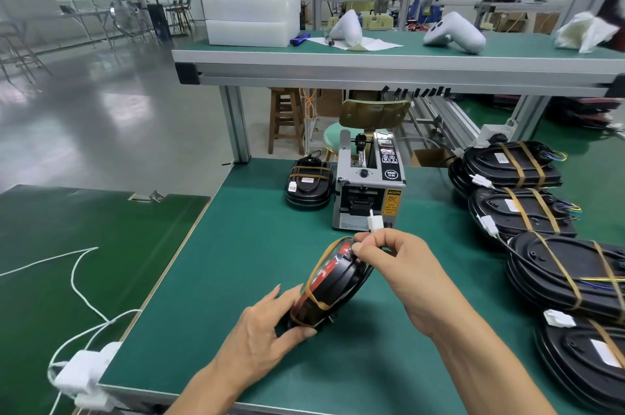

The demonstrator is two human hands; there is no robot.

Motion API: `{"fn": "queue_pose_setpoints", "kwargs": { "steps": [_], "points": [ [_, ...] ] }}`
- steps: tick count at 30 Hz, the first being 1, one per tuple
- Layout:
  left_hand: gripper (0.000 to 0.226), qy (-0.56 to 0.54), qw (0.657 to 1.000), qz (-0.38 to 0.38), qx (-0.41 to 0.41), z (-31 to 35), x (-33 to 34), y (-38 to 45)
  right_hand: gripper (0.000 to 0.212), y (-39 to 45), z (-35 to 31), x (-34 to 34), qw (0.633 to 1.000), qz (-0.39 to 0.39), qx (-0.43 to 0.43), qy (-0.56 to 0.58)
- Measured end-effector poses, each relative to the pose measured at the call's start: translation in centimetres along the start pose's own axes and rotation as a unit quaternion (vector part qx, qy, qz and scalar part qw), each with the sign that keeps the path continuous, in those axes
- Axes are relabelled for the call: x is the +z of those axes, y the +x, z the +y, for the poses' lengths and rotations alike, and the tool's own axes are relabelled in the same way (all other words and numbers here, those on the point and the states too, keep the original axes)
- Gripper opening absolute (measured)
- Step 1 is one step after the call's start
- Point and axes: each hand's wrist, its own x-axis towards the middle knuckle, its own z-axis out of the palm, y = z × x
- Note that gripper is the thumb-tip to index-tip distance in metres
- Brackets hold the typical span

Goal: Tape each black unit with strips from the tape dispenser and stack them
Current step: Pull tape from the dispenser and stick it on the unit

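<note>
A: What is the work sitting on?

B: A green-matted bench [257,262] in a workshop with a glossy grey floor; a taller green-topped table [389,50] is standing behind it.

A: How many black units?

B: One tilted on edge in front, a left hand [260,333] curling around its lower end. The right hand [389,255] is pinching a white connector [376,222] at the black unit [333,282]'s top. One taped unit [307,186] is lying left of the tape dispenser [370,182]. Four stacks [541,228] are running along the right.

A: Anything unclear?

B: The nearest stack is being cut off by the frame, and I cannot tell how many units each stack is holding.
</note>
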Motion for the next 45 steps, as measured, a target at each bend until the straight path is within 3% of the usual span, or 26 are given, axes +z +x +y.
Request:
{"fn": "queue_pose_setpoints", "kwargs": {
  "steps": [14, 18, 23, 29, 35, 38, 42, 45],
  "points": [
    [0.038, 0.008, 1.000, -0.002, 0.003, 0.3, -0.1, 0.0, 0.018, 0.0, 0.5, 0.8, 0.999, 0.046, -0.005, -0.004],
    [0.041, 0.009, 1.000, -0.008, -0.006, 0.5, -0.2, 0.0, 0.041, -0.8, 0.4, 1.2, 0.999, 0.041, -0.009, -0.004],
    [0.040, 0.008, 1.000, -0.011, -0.004, 0.4, -0.2, -0.1, 0.029, -1.4, 1.0, 1.0, 0.997, 0.052, -0.027, -0.042],
    [0.041, 0.019, 1.000, -0.013, -0.003, 0.6, -0.3, 0.0, 0.037, -2.4, 1.0, 1.1, 0.996, 0.034, -0.042, -0.075],
    [0.039, 0.002, 1.000, -0.013, -0.017, 1.1, -0.5, 0.1, 0.070, -3.6, 1.9, 1.2, 0.992, -0.035, -0.111, -0.057],
    [0.037, 0.001, 1.000, -0.012, -0.017, 1.4, -0.6, 0.0, 0.087, -4.2, 3.6, 1.4, 0.988, 0.020, -0.146, 0.055],
    [0.034, 0.005, 1.000, -0.007, -0.013, 2.0, -0.9, 0.1, 0.121, -4.4, 5.7, 2.6, 0.991, 0.040, -0.107, 0.071],
    [0.038, 0.010, 1.000, -0.011, -0.016, 2.1, -1.2, 0.1, 0.120, -3.8, 6.3, 4.1, 0.996, -0.005, -0.083, 0.025]
  ]
}}
